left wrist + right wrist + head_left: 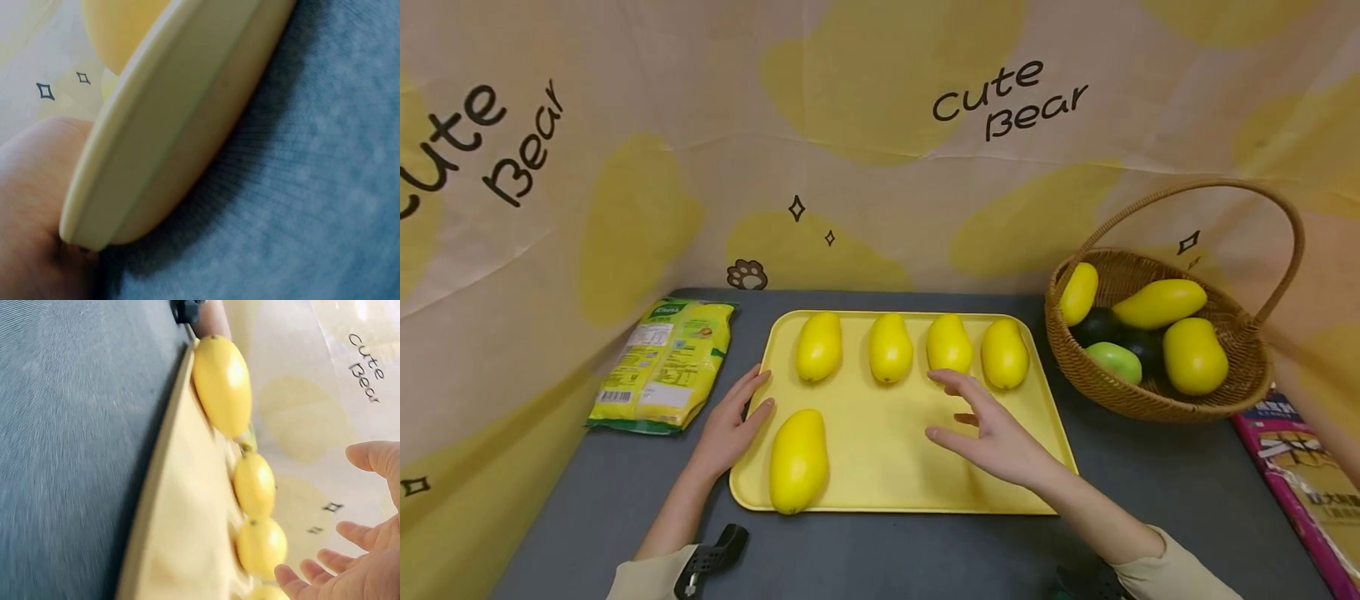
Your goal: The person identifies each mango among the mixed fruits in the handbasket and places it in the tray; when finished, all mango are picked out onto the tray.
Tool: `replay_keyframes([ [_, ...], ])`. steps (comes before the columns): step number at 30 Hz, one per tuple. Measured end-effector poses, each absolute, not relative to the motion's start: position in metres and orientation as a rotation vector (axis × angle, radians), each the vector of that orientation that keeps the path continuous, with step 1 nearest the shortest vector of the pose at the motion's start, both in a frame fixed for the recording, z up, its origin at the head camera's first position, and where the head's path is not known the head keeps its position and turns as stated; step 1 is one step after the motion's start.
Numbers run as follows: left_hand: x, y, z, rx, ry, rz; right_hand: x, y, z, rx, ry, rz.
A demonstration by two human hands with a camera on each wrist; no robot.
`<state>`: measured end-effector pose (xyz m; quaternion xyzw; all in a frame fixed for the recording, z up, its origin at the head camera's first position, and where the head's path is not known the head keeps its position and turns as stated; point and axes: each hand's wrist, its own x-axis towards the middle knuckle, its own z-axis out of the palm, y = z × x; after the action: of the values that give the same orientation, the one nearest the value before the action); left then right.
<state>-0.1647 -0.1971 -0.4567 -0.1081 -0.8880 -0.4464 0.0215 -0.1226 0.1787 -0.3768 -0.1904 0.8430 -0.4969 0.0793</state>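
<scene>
Four yellow mangoes stand in a row along the far side of a yellow tray (880, 467): a left one (818, 347), a second (891, 348), a third (949, 343) and a right one (1005, 354). A larger mango (798, 462) lies at the tray's near left corner. My left hand (730, 429) touches the tray's left rim with fingers and thumb; its underside is hidden. Over the tray's right half hovers my right hand (992, 429), fingers spread and holding nothing, its fingertips near the third mango. The right wrist view also shows these parted fingers (359, 536).
A wicker basket (1075, 367) with a tall handle stands at the right, holding yellow, green and dark fruit. Left of the tray lies a yellow-green packet (662, 362). A magenta-edged package (1300, 475) is at the far right. Printed cloth (880, 167) hangs behind the table.
</scene>
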Motion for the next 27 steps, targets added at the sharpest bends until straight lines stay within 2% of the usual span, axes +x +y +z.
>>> replay_keyframes([
  [17,-0.166,-0.198,-0.458,-0.337,-2.757,-1.355,-0.122,0.252,-0.322,-0.576,2.750,-1.356],
  [27,-0.166,-0.198,-0.459,-0.343,-2.755,-1.354,-0.152,0.293,-0.291,-0.304,2.889,-1.175],
])
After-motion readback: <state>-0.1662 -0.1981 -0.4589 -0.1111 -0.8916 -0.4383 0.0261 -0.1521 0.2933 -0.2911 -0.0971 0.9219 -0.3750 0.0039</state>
